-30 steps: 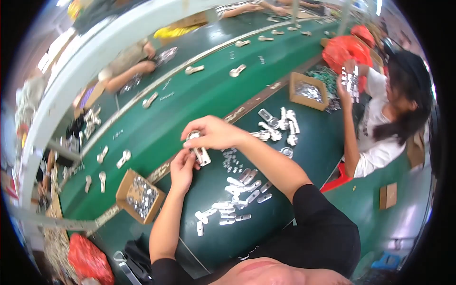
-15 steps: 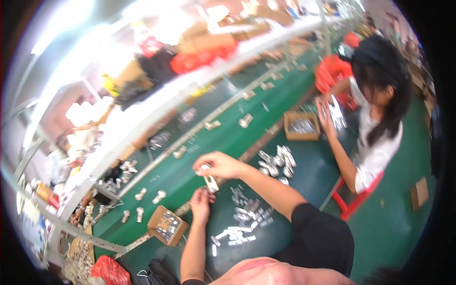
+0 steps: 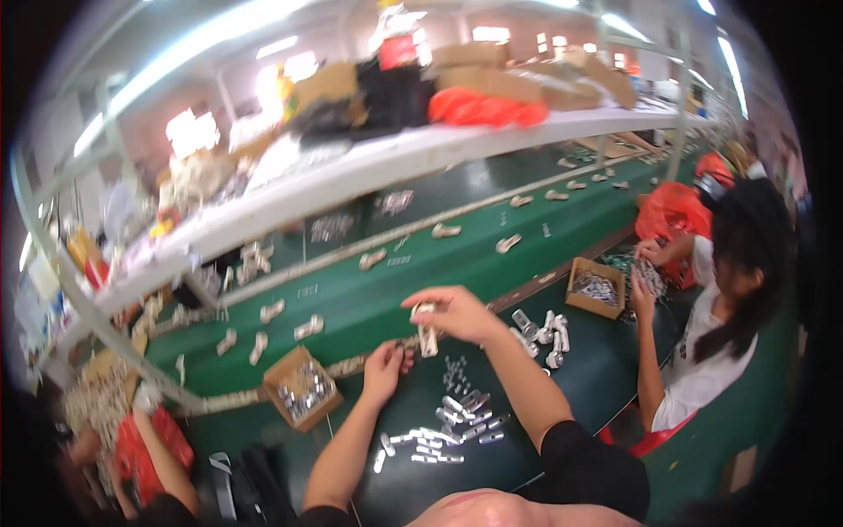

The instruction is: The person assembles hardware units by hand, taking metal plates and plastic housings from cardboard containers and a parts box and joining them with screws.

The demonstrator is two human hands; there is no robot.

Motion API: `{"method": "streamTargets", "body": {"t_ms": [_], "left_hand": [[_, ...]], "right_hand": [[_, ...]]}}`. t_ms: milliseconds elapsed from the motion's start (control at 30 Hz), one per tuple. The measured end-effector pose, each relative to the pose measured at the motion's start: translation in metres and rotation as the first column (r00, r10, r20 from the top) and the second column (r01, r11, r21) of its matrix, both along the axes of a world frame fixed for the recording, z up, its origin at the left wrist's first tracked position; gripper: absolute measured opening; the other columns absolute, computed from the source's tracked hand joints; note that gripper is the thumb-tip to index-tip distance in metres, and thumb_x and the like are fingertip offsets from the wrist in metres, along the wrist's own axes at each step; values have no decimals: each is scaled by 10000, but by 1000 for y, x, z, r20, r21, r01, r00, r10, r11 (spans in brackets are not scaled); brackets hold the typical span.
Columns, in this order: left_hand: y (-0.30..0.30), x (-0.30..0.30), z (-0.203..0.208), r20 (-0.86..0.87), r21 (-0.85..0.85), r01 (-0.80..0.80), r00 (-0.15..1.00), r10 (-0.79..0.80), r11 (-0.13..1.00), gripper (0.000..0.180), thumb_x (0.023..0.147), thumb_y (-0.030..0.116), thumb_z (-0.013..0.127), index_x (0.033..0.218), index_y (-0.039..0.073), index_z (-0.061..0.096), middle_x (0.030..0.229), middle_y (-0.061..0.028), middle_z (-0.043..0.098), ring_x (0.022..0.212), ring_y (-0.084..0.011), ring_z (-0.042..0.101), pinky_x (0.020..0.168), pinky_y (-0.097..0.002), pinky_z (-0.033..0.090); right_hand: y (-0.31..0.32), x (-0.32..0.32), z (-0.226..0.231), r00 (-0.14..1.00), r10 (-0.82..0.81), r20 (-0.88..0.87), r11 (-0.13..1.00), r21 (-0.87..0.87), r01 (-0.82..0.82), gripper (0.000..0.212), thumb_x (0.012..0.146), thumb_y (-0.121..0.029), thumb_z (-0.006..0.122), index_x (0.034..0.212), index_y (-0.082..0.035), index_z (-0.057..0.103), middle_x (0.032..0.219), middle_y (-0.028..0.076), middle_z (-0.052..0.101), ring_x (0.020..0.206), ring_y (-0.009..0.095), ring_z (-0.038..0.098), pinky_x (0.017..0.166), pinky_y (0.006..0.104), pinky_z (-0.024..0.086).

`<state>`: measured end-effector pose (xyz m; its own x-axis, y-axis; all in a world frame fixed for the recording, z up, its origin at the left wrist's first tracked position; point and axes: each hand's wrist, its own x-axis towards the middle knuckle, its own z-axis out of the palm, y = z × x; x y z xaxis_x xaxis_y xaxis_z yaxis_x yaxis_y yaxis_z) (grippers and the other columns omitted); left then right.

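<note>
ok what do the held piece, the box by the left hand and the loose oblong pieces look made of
Held piece in the right hand: pale, perhaps plastic or coated metal; blur leaves it open.
Box: most likely cardboard, given its matte brown, thin flat walls.
Oblong pieces: probably polished metal, though plated plastic could show the same bright silvery glints.

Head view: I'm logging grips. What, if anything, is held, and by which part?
The right hand holds an elongated pale part by its upper end; the left hand: cannot tell.
</note>
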<state>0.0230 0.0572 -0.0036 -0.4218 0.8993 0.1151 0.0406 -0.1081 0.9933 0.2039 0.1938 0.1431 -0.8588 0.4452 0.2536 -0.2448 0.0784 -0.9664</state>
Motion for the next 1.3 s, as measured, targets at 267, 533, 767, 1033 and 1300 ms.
{"method": "streamTargets", "body": {"t_ms": [267,533,767,1033,1300], "left_hand": [[14,-14,17,115,41,12,993,-17,999,231,1070,82,550,1269,-8,625,1020,-110,736,840,-148,692,737,-286,579],[-3,-7,9,214,-17,-45,976,47,999,248,1061,70,566,1277,-34,630,1051,-121,719,867,-183,727,747,-309,617],[9,8,6,169,-13,0,986,3,1000,287,1073,81,545,1327,-41,600,1084,-140,731,868,-196,738,758,-310,618],[12,0,13,105,-46,-12,994,16,999,280,1078,67,530,1322,-47,604,1088,-149,731,873,-201,738,764,-311,624],[-4,-2,14,131,-83,-30,991,41,996,291,1079,63,520,1335,-70,563,1133,-160,728,964,-268,762,766,-305,631]], "right_hand": [[14,-6,24,982,-155,108,987,53,150,266,969,-114,715,1220,-24,720,898,-24,680,697,28,554,602,198,456],[3,-20,0,976,-147,162,989,27,145,319,938,-36,744,1248,-2,679,985,1,669,768,31,575,621,202,470],[12,-13,-21,998,-58,33,994,-86,60,332,909,24,740,1233,8,671,1081,65,710,985,139,695,823,284,593],[24,-23,-28,998,-49,-37,997,-56,47,352,915,-87,782,1218,43,661,1005,82,724,876,120,682,772,292,564],[11,-25,-38,999,-19,48,993,113,13,453,922,-52,760,1319,61,574,1009,85,699,841,98,666,688,261,538]]}}
